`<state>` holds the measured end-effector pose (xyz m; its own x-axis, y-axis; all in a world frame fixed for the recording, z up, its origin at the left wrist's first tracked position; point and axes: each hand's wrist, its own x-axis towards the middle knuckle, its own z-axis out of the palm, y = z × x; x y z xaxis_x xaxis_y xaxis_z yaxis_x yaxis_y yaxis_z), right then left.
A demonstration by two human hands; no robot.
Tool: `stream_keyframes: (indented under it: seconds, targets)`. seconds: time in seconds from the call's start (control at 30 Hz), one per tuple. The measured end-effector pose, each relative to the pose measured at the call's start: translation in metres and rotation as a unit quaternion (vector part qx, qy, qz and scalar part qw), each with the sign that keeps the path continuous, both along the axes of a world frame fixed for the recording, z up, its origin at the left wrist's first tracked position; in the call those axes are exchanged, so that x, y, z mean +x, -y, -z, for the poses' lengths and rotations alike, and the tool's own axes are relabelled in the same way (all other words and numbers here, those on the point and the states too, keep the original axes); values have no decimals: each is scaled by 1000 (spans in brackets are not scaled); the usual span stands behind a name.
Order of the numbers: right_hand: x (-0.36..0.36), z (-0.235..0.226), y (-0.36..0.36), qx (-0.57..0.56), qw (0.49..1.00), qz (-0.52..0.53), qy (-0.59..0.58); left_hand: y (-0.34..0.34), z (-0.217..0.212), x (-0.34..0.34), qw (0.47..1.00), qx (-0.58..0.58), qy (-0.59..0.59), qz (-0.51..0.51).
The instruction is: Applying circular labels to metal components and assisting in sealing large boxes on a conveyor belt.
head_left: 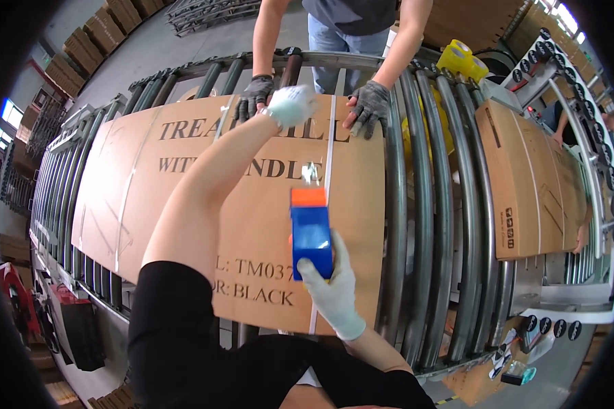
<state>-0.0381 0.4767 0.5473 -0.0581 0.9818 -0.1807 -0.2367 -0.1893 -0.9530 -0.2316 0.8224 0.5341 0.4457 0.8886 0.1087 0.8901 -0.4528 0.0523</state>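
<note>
A long conveyor of grey metal rollers [450, 225] curves across the view and carries a large flat brown cardboard carton [205, 198] with black lettering, lying flat across the rollers. A second, smaller brown carton [532, 184] lies well apart to the right on the same rollers. A white plastic strap [325, 225] runs over the large carton's right part from far edge to near edge; other straps cross it further left.

The person's right hand [334, 290], in a white glove, is closed around a blue strapping tool with an orange head [311, 235], which sits on the strap near the carton's middle. The left hand [290, 105], also white-gloved, reaches far across and presses down on the carton's far edge beside the strap, fingers curled; whether it pinches the strap I cannot tell. Opposite, a co-worker's two hands in dark grey gloves [368, 105] rest on that far edge, either side of the strap.

To do this well, I judge the tool should sit square along the strap, flat on the cardboard, with the strap lying untwisted and straight. The far hand should keep steady pressure so the band cannot slide sideways, and fingers stay clear of it.

Yellow tape rolls [460, 60] sit beyond the rollers.
</note>
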Motion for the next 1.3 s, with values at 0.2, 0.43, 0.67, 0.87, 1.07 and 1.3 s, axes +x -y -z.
stream_keyframes:
  seconds: [0.2,0.43,0.67,0.87,1.07,1.3]
  targets:
    - [-4,-4,-120,8,999,49,-13,-87,16,40,981,-146,58,-111]
    - [0,-6,-126,-59,997,-22,-54,-81,63,40,924,114,130,-341]
    - [1,7,0,-38,999,30,-8,116,60,10,946,228,141,-181]
    - [15,-4,144,-118,993,-14,-10,281,52,18,970,140,140,-144]
    - [3,54,252,-199,970,-34,139,349,41,33,983,97,130,-90]
    - [3,229,204,-72,926,-191,317,358,43,28,988,88,77,-101]
